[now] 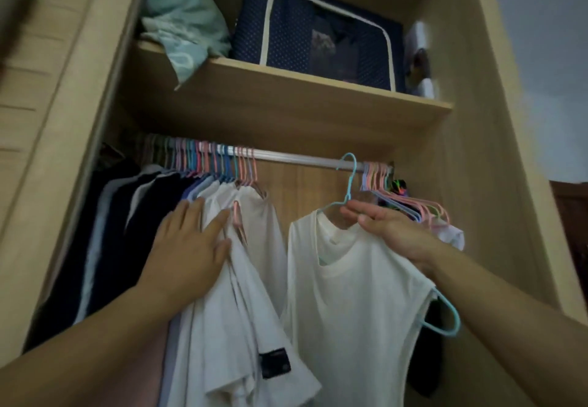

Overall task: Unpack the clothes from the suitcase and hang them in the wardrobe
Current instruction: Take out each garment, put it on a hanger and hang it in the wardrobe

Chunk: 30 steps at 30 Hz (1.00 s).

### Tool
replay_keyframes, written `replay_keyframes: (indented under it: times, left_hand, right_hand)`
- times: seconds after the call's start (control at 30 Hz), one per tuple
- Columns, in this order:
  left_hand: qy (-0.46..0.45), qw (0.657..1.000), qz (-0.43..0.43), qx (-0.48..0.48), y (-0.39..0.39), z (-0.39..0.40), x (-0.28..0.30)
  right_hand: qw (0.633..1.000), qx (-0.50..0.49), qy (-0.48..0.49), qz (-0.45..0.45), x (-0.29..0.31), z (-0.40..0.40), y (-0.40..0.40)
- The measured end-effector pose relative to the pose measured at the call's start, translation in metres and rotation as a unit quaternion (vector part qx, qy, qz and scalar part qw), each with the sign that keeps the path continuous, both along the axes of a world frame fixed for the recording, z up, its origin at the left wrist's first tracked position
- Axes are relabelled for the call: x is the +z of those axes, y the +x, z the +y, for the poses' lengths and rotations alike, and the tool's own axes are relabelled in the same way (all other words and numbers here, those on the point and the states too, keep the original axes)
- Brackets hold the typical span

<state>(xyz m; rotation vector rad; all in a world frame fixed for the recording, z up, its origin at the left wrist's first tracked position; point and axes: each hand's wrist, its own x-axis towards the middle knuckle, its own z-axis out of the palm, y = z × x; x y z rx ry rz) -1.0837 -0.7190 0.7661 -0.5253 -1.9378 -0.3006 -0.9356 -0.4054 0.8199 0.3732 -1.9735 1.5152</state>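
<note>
Up on the rail (299, 160), right in the bare gap between the packed clothes (152, 203) on the left and the bunch of spare hangers (410, 198) at the far right: blue hanger (348, 180) hooked on already, by the look of it, carrying the white sleeveless top (356, 295). Hanging just below and left of the right hand (381, 225), whose fingers pinch the hanger neck at the collar. Long axis of the hanger swung out toward the camera, not yet square to the rail. Left hand (191, 241) flat, fingers straight, pressing the hung white shirts (241, 263) leftward. Probably just needs letting go.

Containers, biggest down: wardrobe (477, 120) itself; up top on the shelf (286, 98), 1 navy dotted storage box (318, 34), something dark inside, too murky to name; teal bedding (181, 21) beside it.
</note>
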Motion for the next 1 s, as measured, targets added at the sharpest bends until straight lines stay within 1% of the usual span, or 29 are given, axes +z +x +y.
replay_keyframes:
  times: [0.13, 0.2, 0.27, 0.33, 0.4, 0.47, 0.53, 0.6, 0.67, 0.77, 0.83, 0.87, 0.93, 1.0]
  left_hand:
    - [0.028, 0.999, 0.02, 0.008, -0.013, 0.01, 0.026]
    - [0.033, 0.999, 0.032, 0.003, -0.02, 0.014, 0.04]
    - [0.043, 0.999, 0.029, 0.0, -0.025, 0.015, 0.052]
    - [0.051, 0.998, 0.028, 0.015, -0.031, 0.015, 0.059]
    - [0.052, 0.997, 0.039, 0.03, -0.033, 0.015, 0.057]
    - [0.044, 0.997, 0.043, 0.048, -0.035, 0.015, 0.053]
    - [0.038, 0.997, 0.039, 0.058, -0.034, 0.017, 0.052]
    - [0.036, 0.997, 0.047, 0.056, -0.033, 0.018, 0.05]
    - [0.036, 0.997, 0.055, 0.047, -0.031, 0.018, 0.047]
    - [0.041, 0.998, 0.048, 0.014, -0.027, 0.015, 0.04]
    - [0.038, 0.999, 0.028, -0.011, -0.022, 0.011, 0.037]
    - [0.038, 0.999, 0.017, -0.029, -0.019, 0.009, 0.036]
    - [0.054, 0.996, -0.006, -0.068, -0.01, 0.002, 0.033]
    - [0.071, 0.993, -0.026, -0.095, 0.002, -0.01, 0.026]
  right_hand:
    - [0.999, -0.04, 0.03, 0.016, 0.072, 0.002, -0.076]
    - [0.998, -0.05, 0.024, 0.012, 0.106, 0.005, -0.111]
    - [0.999, -0.03, 0.045, -0.008, 0.125, 0.017, -0.147]
    - [0.996, -0.033, 0.078, -0.038, 0.142, 0.045, -0.186]
    - [0.995, 0.005, 0.075, -0.065, 0.139, 0.056, -0.213]
    - [0.994, 0.024, 0.051, -0.099, 0.123, 0.031, -0.205]
    - [0.996, 0.017, 0.005, -0.091, 0.111, 0.002, -0.18]
    - [0.997, -0.003, -0.024, -0.077, 0.102, -0.009, -0.166]
    - [0.998, -0.027, -0.038, -0.048, 0.089, -0.016, -0.152]
    - [0.996, -0.074, -0.037, -0.043, 0.06, -0.028, -0.134]
    - [0.993, -0.107, -0.029, -0.035, 0.05, -0.039, -0.127]
    - [0.993, -0.108, -0.031, -0.022, 0.05, -0.047, -0.124]
    - [0.996, -0.075, -0.042, -0.015, 0.053, -0.073, -0.114]
    - [0.999, -0.04, -0.007, -0.03, 0.055, -0.107, -0.107]
